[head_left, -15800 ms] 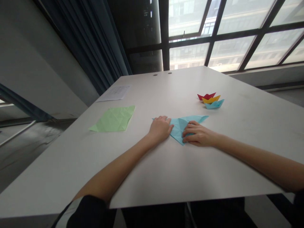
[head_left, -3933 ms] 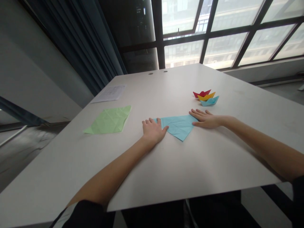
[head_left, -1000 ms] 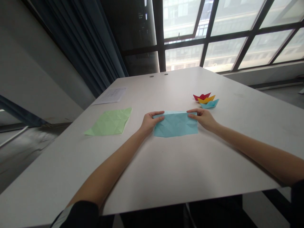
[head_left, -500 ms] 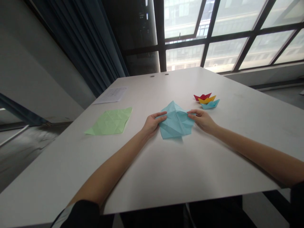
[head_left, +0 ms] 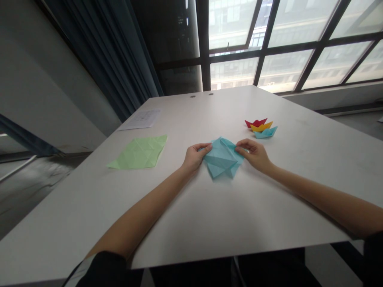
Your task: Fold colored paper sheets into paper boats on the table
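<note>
As you face the table (head_left: 179,223), a creased green sheet (head_left: 139,152) lies at left, with a white page (head_left: 140,119) behind it. Your left hand (head_left: 193,156) pinches the left edge of the blue paper (head_left: 221,156). This partly folded paper is between your hands. Your right hand (head_left: 255,154) pinches its right edge. Beyond that hand, the red boat (head_left: 255,123), yellow boat (head_left: 261,127) and blue boat (head_left: 265,133) stand closely grouped.
</note>
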Tool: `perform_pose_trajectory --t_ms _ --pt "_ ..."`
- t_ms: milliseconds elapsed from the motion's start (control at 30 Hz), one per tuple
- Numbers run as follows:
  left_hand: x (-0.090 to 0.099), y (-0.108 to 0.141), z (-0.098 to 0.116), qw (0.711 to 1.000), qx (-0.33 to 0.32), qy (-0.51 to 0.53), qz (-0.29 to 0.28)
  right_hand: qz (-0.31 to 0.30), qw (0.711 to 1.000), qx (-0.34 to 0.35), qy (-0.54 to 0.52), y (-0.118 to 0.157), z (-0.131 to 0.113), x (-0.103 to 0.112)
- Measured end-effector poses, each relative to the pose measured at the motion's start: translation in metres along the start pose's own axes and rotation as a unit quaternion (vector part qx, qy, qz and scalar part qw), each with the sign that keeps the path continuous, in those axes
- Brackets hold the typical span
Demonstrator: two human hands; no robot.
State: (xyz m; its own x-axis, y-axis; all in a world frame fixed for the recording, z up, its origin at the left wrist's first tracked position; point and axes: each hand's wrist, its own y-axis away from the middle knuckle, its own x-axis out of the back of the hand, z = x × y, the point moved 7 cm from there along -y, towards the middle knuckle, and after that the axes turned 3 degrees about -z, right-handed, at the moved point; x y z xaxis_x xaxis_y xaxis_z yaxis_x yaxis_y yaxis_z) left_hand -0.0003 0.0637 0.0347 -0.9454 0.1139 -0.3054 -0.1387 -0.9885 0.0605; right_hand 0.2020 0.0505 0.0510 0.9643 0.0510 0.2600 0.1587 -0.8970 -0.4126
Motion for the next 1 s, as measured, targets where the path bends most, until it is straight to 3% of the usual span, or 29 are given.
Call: perform_pose_trajectory --t_ms 167,333,533,700,800,900,1000 --pt "0.004 -0.002 -0.001 0.999 -0.025 -0.036 0.025 -0.004 1.000 0.019 0.007 0.001 -0.008 -0.002" --pt "0.012 0.001 0.022 0.956 -0.150 -0.233 0.092 0.010 0.996 0.048 0.070 0.004 -0.020 0.000" --pt "-0.016 0.007 0.028 0.937 -0.204 -0.278 -0.060 -0.008 0.985 0.084 0.153 0.008 -0.036 -0.005" --pt "-0.033 0.026 0.045 0.869 -0.293 -0.393 -0.074 -0.050 0.984 0.100 0.141 0.012 -0.045 -0.014" --pt "-0.038 0.035 0.054 0.830 -0.342 -0.434 -0.072 -0.074 0.990 0.072 0.091 0.012 -0.039 -0.018" --pt "-0.041 0.036 0.053 0.842 -0.328 -0.414 -0.113 -0.083 0.996 0.024 0.028 0.011 -0.029 -0.020" --pt "-0.044 0.033 0.044 0.865 -0.267 -0.396 -0.154 -0.081 0.996 0.000 -0.033 0.010 -0.023 -0.020"
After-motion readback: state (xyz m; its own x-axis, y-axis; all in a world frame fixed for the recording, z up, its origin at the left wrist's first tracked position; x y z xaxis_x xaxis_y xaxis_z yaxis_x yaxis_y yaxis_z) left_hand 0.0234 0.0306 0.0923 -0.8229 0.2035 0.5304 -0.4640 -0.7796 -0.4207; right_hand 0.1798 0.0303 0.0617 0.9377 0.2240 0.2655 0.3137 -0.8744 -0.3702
